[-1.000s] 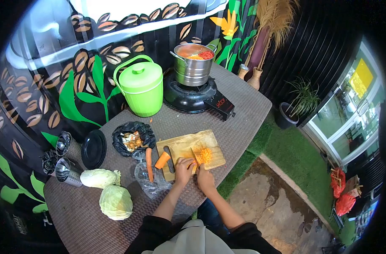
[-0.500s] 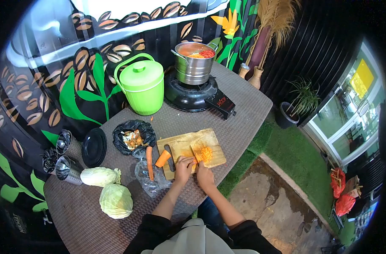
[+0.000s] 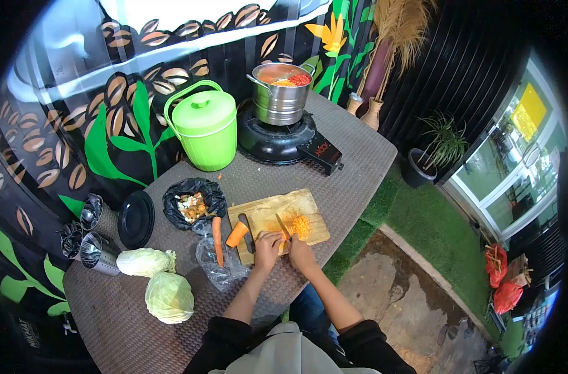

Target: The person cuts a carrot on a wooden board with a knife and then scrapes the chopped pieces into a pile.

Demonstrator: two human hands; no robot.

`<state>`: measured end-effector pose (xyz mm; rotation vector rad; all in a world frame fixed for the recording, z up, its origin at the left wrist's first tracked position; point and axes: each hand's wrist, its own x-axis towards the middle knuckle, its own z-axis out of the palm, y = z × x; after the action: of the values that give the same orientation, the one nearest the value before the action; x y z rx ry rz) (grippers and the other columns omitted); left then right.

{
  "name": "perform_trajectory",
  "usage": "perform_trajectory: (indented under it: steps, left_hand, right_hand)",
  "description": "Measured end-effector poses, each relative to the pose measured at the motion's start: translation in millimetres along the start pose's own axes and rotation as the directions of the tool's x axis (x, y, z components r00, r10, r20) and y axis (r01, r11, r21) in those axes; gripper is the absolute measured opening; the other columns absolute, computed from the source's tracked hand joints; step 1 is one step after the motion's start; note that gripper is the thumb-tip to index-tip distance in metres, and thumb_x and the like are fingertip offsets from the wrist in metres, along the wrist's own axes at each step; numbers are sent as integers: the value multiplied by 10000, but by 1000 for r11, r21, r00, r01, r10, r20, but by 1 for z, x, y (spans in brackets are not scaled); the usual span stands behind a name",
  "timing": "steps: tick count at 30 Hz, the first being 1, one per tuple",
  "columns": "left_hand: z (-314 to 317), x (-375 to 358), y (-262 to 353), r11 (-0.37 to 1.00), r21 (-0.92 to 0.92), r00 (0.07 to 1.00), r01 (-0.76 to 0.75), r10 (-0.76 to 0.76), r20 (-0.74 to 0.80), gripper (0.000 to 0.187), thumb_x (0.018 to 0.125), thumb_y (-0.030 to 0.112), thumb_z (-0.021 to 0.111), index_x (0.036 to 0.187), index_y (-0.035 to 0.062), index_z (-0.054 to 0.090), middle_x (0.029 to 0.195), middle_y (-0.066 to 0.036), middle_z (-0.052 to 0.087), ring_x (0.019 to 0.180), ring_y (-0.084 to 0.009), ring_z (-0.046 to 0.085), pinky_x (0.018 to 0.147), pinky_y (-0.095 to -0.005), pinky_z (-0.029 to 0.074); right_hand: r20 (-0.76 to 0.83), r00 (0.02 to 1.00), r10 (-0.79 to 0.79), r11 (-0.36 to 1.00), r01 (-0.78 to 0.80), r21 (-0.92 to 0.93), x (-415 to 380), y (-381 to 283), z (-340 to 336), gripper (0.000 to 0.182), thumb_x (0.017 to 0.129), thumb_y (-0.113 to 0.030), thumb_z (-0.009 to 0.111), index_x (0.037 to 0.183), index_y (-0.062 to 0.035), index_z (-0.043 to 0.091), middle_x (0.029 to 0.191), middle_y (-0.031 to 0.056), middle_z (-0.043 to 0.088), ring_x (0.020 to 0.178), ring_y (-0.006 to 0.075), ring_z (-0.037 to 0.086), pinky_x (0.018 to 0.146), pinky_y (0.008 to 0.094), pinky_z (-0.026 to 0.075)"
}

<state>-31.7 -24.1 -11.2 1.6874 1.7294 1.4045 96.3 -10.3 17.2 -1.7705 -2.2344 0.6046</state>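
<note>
Woven brown tabletop (image 3: 334,168) fills the middle of the frame, with the wooden cutting board (image 3: 268,212) at its centre near the lower edge. Below it my left hand (image 3: 266,245) curls over a short carrot piece (image 3: 276,237), fingertips pressing it to the board; my right hand (image 3: 301,252) is closed around the handle of the knife (image 3: 283,225), whose blade slants up toward the heap of diced carrot (image 3: 301,225). That carrot piece should feel stiff, light and a bit slick where cut, apt to roll, so I would pin it from above, well behind the blade. Left of it lie a carrot half (image 3: 237,235) and a whole carrot (image 3: 217,240).
</note>
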Motion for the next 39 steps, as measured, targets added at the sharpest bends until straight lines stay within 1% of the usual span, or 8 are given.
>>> perform_trajectory:
  steps: [6, 9, 11, 16, 21, 26, 33, 39]
  left_hand:
    - [3, 1, -6, 999, 29, 999, -36, 36, -15, 171, 746, 69, 739, 907, 11, 730, 943, -112, 709, 906, -251, 621, 808, -335, 500]
    - [0, 1, -4, 999, 11, 999, -41, 41, -5, 171, 747, 68, 737, 908, 12, 730, 947, -109, 709, 910, -249, 621, 809, -333, 499]
    - [-2, 0, -1, 999, 9, 999, -44, 44, 4, 168, 750, 66, 736, 908, 13, 730, 949, -109, 709, 910, -249, 621, 813, -333, 498]
    - [-2, 1, -3, 999, -36, 1000, 27, -27, 7, 162, 752, 60, 733, 907, 15, 732, 955, -109, 709, 912, -248, 622, 810, -334, 500]
    - [0, 1, -4, 999, -6, 999, -40, 40, -18, 170, 740, 58, 744, 905, 19, 733, 947, -108, 710, 890, -236, 622, 723, -314, 517]
    - [1, 1, -5, 1000, -9, 1000, -20, 20, -17, 158, 734, 53, 749, 886, 14, 732, 924, -109, 712, 839, -230, 628, 696, -306, 511]
    - [0, 0, -3, 999, -50, 999, 15, -17, -32, 141, 728, 33, 749, 865, 9, 733, 899, -117, 711, 815, -229, 637, 701, -306, 510]
    - [-2, 0, 1, 999, -36, 999, -10, 9, -37, 140, 729, 9, 734, 869, 4, 734, 903, -124, 710, 801, -229, 630, 697, -311, 506]
  right_hand:
    - [-52, 998, 44, 999, -45, -5, -18, -13, 5, 184, 942, -167, 416, 967, 11, 458, 772, 291, 638, 735, 424, 658, 647, 495, 531]
    - [1, 996, 94, 994, -94, 52, -8, -8, 11, 273, 961, -270, 438, 992, 2, 449, 788, 297, 633, 766, 455, 641, 664, 531, 514]
    - [-14, 1000, 4, 998, -3, 58, 3, -1, 9, 269, 959, -270, 441, 993, -4, 443, 785, 299, 632, 763, 454, 641, 662, 530, 515]
    - [6, 1000, 15, 1000, -15, 22, -12, -7, 3, 239, 952, -232, 428, 994, 2, 445, 775, 290, 635, 754, 446, 648, 663, 515, 524]
    - [-25, 997, 66, 998, -66, -3, -11, -11, 12, 208, 940, -184, 423, 999, 14, 450, 782, 276, 643, 748, 438, 656, 668, 502, 535]
    - [7, 1000, -22, 1000, 22, 10, -4, -9, -8, 177, 927, -154, 434, 993, 9, 456, 758, 266, 646, 735, 421, 663, 651, 506, 536]
    - [-42, 997, 70, 997, -69, 29, -10, -12, 14, 218, 936, -186, 438, 982, 26, 463, 763, 266, 648, 750, 439, 655, 669, 514, 525]
    - [35, 999, -13, 999, 12, 36, -4, -9, -1, 267, 949, -248, 453, 1012, 11, 440, 782, 293, 634, 771, 447, 648, 676, 524, 522]
